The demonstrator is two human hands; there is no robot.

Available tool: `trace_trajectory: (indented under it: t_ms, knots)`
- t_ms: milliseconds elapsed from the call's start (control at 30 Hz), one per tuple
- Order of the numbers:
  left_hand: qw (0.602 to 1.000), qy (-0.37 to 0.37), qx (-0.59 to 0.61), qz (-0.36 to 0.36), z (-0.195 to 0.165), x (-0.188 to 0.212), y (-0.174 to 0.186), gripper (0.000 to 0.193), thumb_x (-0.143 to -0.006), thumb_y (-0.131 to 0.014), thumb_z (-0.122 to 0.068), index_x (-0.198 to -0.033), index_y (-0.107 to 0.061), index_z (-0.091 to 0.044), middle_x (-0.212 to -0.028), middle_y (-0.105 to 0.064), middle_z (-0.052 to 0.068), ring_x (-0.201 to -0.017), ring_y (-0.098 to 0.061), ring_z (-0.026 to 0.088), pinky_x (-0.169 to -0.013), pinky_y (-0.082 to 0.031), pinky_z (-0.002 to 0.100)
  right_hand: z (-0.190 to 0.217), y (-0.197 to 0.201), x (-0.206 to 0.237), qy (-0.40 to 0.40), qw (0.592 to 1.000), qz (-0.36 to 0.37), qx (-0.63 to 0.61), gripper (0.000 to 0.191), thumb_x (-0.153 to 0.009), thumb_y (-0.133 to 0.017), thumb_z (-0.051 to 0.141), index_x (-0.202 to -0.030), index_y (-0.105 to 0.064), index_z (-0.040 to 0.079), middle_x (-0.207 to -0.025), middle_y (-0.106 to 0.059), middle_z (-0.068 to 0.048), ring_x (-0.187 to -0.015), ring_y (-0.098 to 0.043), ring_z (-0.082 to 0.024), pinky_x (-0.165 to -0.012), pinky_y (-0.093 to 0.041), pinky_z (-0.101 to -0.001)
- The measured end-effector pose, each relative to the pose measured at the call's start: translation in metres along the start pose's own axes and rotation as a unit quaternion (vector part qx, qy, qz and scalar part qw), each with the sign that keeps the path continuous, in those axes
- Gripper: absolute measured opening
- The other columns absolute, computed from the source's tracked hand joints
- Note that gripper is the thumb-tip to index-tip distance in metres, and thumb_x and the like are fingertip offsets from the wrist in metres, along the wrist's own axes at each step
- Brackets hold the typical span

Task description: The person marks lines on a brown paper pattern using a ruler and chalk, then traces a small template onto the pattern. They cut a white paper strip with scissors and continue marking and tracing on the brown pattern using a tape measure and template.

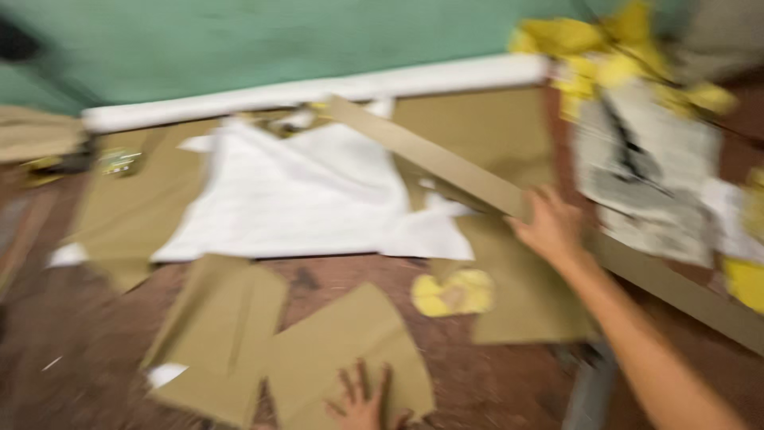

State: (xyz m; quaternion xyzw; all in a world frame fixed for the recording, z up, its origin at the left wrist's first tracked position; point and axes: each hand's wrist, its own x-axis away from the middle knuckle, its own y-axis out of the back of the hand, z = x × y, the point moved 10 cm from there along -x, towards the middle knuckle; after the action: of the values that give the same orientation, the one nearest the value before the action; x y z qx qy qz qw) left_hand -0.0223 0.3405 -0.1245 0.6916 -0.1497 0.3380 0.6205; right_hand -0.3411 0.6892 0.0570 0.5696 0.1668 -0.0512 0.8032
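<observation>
The picture is blurred by motion. The right hand point(549, 227), right of centre in the frame, reaches out on a bare arm from the lower right and closes its fingers on the near end of a long brown card strip point(430, 155); the strip runs from there up and left toward top centre, lying over a white sheet point(302, 199). The left hand point(362, 406), at bottom centre, lies flat with fingers spread on a brown paper piece point(342, 342). Just left of that piece, touching it, lies a second brown piece point(219, 318). Between the two hands a small yellow scrap point(454, 293) sits on the reddish-brown worktop point(72, 350). The white sheet rests on a larger brown sheet point(135, 207) in the left middle. A white roll point(318, 89) runs along the far edge below a green wall point(239, 40). At the upper right are yellow crumpled paper point(589, 44) and a printed grey-white sheet point(645, 167), too blurred to tell more.
</observation>
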Motion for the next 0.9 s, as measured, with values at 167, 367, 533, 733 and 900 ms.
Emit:
trace_trajectory:
  t_ms: [167,367,533,733,900]
  knots:
    - [0.995,-0.033,0.063,-0.075,0.001,0.024,0.05,0.092,-0.082,-0.067,-0.072,-0.159,-0.02,-0.056,-0.173,0.006,0.008,-0.155,0.009,0.048,-0.103,0.002,0.094,0.034,-0.017,-0.039,0.019,0.998,0.023,0.053,0.077,-0.082,-0.076,0.055,-0.145,-0.065,0.013,-0.143,-0.061,-0.024,-0.128,-0.059,-0.043,-0.098,-0.048,-0.0574]
    - [0.864,-0.068,-0.06,-0.495,0.008,0.063,0.092,0.062,-0.087,-0.055,-0.064,-0.148,-0.045,-0.058,-0.167,-0.02,0.015,-0.148,-0.01,0.053,-0.09,0.0,0.091,0.075,-0.051,-0.065,0.067,0.996,0.025,-0.055,0.078,-0.087,-0.077,0.054,-0.136,-0.061,-0.005,-0.113,-0.071,-0.028,-0.1,-0.072,-0.037,-0.093,-0.058,-0.0411]
    - [0.831,-0.048,-0.049,-0.553,0.017,0.064,0.089,0.048,-0.092,-0.053,-0.066,-0.14,-0.052,-0.058,-0.168,-0.025,0.011,-0.153,-0.015,0.05,-0.098,0.0,0.091,0.085,-0.076,-0.039,-0.02,0.992,0.032,-0.122,0.05,-0.11,-0.068,0.038,-0.132,-0.06,-0.006,-0.1,-0.071,-0.024,-0.081,-0.071,-0.033,-0.079,-0.058,-0.04]
    - [0.939,-0.108,0.257,-0.202,0.052,0.003,0.039,0.051,-0.095,-0.061,-0.049,-0.145,-0.057,-0.04,-0.163,-0.03,0.017,-0.15,-0.014,0.053,-0.097,-0.002,0.093,0.161,-0.14,0.072,-0.085,0.961,0.244,-0.096,0.051,-0.094,-0.07,0.043,-0.142,-0.07,0.024,-0.092,-0.073,-0.017,-0.084,-0.075,-0.033,-0.082,-0.058,-0.0458]
    - [0.871,-0.135,0.33,-0.337,0.127,0.013,0.054,0.058,-0.08,-0.07,-0.017,-0.137,-0.065,-0.025,-0.147,-0.05,0.017,-0.142,-0.042,0.041,-0.113,-0.033,0.061,0.241,-0.195,0.148,-0.048,0.945,0.286,-0.153,0.053,-0.087,-0.07,0.041,-0.138,-0.067,0.029,-0.094,-0.077,-0.015,-0.085,-0.073,-0.03,-0.082,-0.059,-0.0431]
